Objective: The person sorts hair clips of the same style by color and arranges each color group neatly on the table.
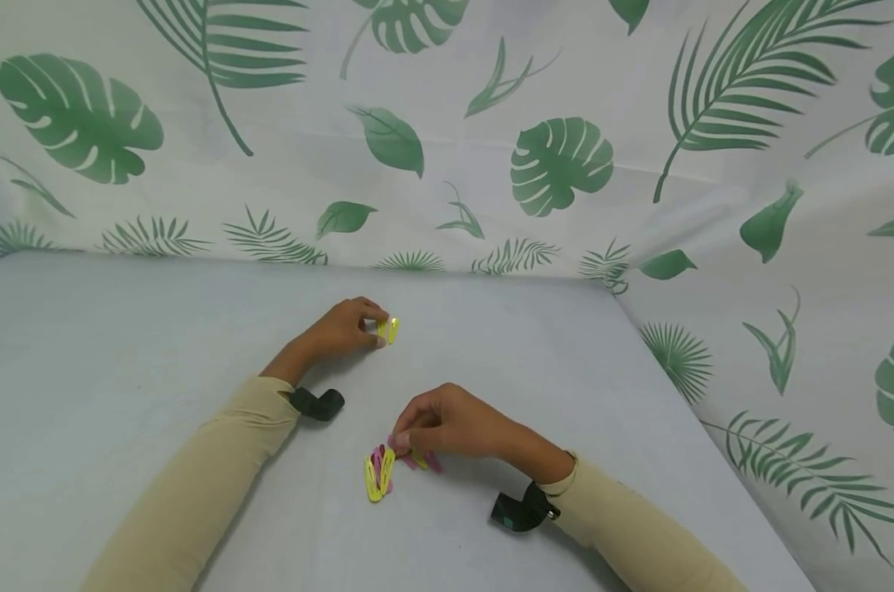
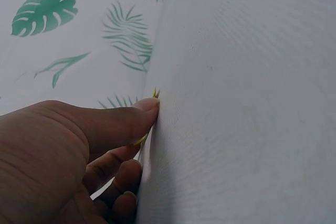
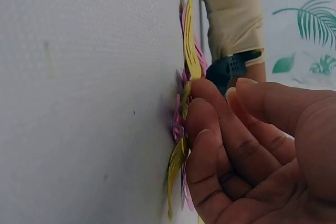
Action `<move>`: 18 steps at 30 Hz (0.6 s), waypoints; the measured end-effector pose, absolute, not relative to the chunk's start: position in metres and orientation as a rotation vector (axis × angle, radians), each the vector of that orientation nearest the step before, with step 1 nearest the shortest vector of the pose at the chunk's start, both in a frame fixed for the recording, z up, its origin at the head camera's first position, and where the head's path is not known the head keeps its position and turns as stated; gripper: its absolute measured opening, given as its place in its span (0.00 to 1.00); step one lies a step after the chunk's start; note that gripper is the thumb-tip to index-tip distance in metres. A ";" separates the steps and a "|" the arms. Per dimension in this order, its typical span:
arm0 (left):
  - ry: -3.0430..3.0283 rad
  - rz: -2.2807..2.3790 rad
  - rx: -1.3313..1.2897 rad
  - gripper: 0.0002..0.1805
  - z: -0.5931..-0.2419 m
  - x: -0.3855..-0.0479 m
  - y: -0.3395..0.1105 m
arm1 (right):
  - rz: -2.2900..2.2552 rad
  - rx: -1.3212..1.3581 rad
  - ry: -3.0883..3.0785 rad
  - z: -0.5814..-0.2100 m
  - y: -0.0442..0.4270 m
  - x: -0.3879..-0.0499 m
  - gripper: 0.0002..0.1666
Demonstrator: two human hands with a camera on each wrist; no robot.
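Far out on the white surface, my left hand (image 1: 346, 327) pinches a yellow snap hair clip (image 1: 382, 329) between thumb and fingers. Another yellow hair clip (image 1: 394, 330) lies just right of it. In the left wrist view only bits of yellow clip (image 2: 156, 93) show past the thumb. Nearer to me, my right hand (image 1: 457, 423) reaches over a small pile of yellow, pink and dark red hair clips. Its loosely bent fingertips touch the pile at a yellow clip (image 3: 191, 51); the thumb stays off the pile. Part of the pile, with a pink clip (image 1: 433, 461), is half hidden beneath the hand.
A white cloth surface (image 1: 528, 345) spreads under both hands. Behind it and along the right side hangs a white leaf-print sheet (image 1: 484, 156). A black wrist camera (image 1: 317, 404) sits on the left sleeve, another black camera (image 1: 519, 510) on the right.
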State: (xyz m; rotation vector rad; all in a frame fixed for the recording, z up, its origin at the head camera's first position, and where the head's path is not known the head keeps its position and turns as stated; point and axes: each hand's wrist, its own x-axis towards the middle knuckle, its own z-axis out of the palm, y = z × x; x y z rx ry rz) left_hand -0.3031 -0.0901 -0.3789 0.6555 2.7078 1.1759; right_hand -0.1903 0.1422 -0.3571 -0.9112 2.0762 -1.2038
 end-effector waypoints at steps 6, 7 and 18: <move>2.720 1.161 0.662 0.26 -0.380 -0.303 -0.090 | -1.180 -0.876 2.120 -0.356 0.136 -0.185 0.05; 2.722 1.159 0.661 0.26 -0.380 -0.303 -0.091 | -1.169 -0.873 2.128 -0.356 0.135 -0.183 0.05; 2.728 1.146 0.655 0.26 -0.380 -0.303 -0.091 | -1.043 -1.062 2.235 -0.359 0.125 -0.171 0.13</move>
